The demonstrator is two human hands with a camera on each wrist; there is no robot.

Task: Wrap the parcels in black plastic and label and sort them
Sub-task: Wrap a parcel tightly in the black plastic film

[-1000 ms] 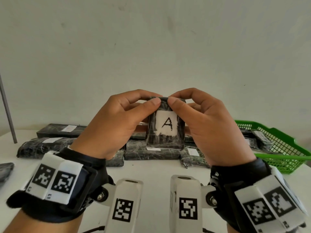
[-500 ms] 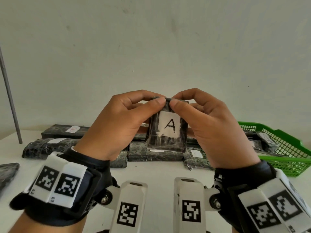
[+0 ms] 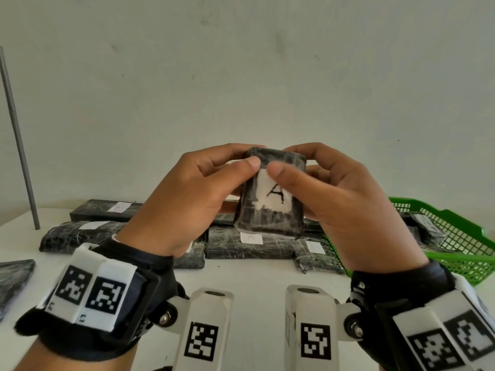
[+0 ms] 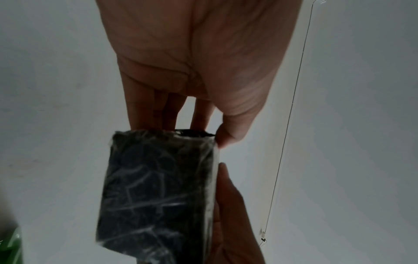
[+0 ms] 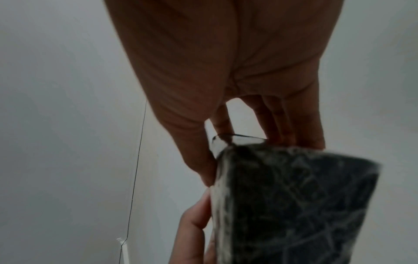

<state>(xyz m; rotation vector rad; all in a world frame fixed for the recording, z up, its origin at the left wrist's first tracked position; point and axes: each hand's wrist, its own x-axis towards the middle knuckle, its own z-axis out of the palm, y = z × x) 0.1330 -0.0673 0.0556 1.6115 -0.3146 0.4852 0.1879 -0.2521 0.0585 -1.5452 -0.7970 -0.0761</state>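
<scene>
A small parcel [image 3: 270, 218] wrapped in black plastic is held upright in the air before me, its white label [image 3: 270, 196] marked "A" facing me. My left hand [image 3: 192, 199] grips its left side, thumb on the upper front, fingers behind. My right hand [image 3: 345, 207] grips the right side the same way, its thumb lying across the label's top. In the left wrist view the parcel [image 4: 156, 194] hangs below my left hand [image 4: 199, 75]. The right wrist view shows the parcel [image 5: 291, 203] under my right hand [image 5: 239, 85].
Several black-wrapped parcels [image 3: 249, 245] with white labels lie in rows on the white table [image 3: 254, 274] beyond my hands. A green mesh basket [image 3: 463, 250] at the right holds more parcels. A grey pole [image 3: 16, 135] stands at the far left; black plastic [image 3: 13, 279] lies at the left edge.
Both thumbs have slid down from the parcel's top edge onto the upper part of the label. The parcel has tilted slightly, its top face now showing.
</scene>
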